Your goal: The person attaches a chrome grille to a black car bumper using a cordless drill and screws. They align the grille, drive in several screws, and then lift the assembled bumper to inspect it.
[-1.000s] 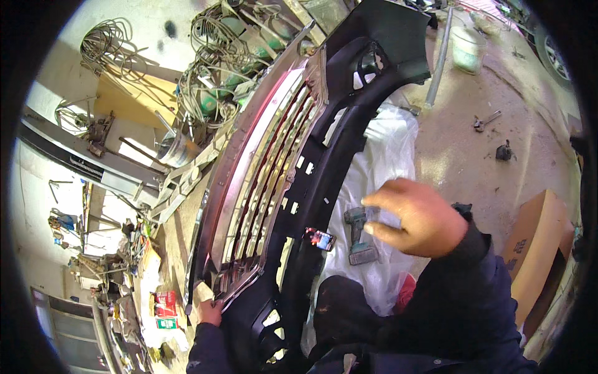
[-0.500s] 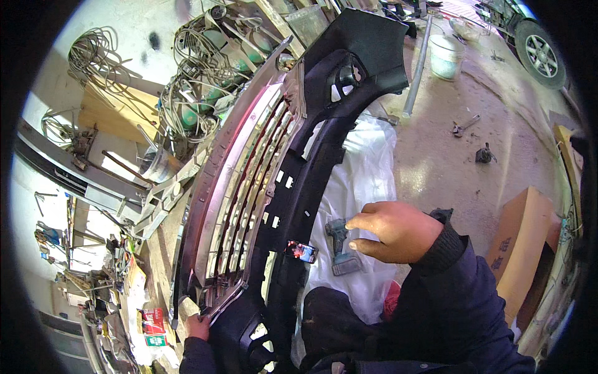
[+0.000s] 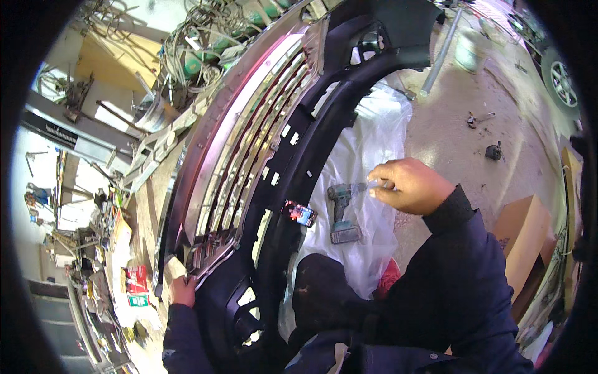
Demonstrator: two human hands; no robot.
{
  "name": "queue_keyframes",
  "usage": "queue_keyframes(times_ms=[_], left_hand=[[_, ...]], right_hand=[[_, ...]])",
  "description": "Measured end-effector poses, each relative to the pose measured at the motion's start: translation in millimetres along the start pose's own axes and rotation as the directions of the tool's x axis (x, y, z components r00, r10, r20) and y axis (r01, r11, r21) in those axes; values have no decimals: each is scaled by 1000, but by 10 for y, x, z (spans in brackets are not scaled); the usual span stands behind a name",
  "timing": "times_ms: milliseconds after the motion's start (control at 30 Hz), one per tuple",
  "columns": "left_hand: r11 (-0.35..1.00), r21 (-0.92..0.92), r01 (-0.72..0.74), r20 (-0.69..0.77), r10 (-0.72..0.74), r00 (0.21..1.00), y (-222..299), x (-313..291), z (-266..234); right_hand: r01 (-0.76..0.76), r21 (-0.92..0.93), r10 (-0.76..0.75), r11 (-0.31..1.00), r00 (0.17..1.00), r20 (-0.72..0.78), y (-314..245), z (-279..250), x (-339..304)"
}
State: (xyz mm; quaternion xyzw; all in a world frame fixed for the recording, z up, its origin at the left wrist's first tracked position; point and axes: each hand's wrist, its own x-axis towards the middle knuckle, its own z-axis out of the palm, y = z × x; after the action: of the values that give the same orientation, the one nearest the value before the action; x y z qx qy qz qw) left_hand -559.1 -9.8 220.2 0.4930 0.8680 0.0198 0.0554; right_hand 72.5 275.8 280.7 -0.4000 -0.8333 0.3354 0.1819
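Observation:
A black car bumper with a long slatted grille stretches from far to near in front of me. My left hand is closed on the near end of the grille, where a pale piece sits by the fingers. On clear plastic sheeting lies a teal and black cordless drill. My right hand is at the drill's front end, thumb and fingertips pinched together; what they hold, if anything, is too small to make out. A phone with a lit screen rests on the bumper.
An open cardboard box stands at the right. On the floor lie a dark metal part and a long pipe. A white bucket and a car wheel are farther off. Tangled hoses fill the far left.
My view has shifted, so the bumper's far end sits higher. My right hand, a little off the drill before with thumb and fingers apart, is now pinched at its front end. My left hand keeps its hold.

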Motion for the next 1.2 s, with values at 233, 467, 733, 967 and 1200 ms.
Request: queue_keyframes(times_ms=[233,467,733,967,1200], left_hand=[[997,-3,82,9,-82,997,107,-52,-1],[988,40,151,69,-153,986,225,-99,-103],[970,50,238,138,-243,960,542,-188,-275],[943,46,331,175,-334,926,669,-233,-322],[948,-69,309,150,-297,943,659,-250,-289]], right_hand=[[-9,-345,67,939,985,156,224,902,578],[-136,-326,189,935,973,136,543,2550,1036],[-272,-138,280,952,959,46,834,3792,1238],[-283,-235,304,930,951,60,800,4052,1445],[-262,-313,280,913,960,14,813,4205,1478]])
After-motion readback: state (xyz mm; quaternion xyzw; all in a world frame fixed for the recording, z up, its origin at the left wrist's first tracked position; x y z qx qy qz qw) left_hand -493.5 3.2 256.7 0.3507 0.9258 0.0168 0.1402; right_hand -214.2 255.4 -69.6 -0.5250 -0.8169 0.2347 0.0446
